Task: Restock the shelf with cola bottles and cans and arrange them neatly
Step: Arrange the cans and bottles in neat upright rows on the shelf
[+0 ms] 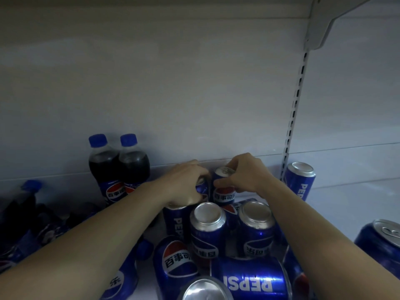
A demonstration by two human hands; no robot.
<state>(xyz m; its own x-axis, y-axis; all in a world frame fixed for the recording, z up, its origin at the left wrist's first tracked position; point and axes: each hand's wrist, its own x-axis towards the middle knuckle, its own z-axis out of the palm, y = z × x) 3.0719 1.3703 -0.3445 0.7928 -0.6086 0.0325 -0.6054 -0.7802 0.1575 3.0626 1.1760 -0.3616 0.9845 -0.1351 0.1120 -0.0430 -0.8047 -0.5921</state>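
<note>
Status: partly done.

- **Hands:** The left hand (187,184) is curled over the top of the first Pepsi can (202,189). The right hand (246,175) pinches the rim of the second Pepsi can (224,192) just beside it. Both cans stand upright near the back of the shelf (337,213), apparently beginning a back row.
- **In order:** Two cola bottles (104,169) stand upright, side by side, at the back left.
- **Outstanding:**
  - Two inverted cans (207,226) stand base-up in front of the hands.
  - Several toppled cans (253,278) lie on their sides at the front.
  - A tipped can (381,241) lies well apart at the right.
  - Fallen bottles (23,208) lie in a dim heap at the left.
- **Judgement:** Much stock is on the shelf. The arranging is largely still to do.
</note>
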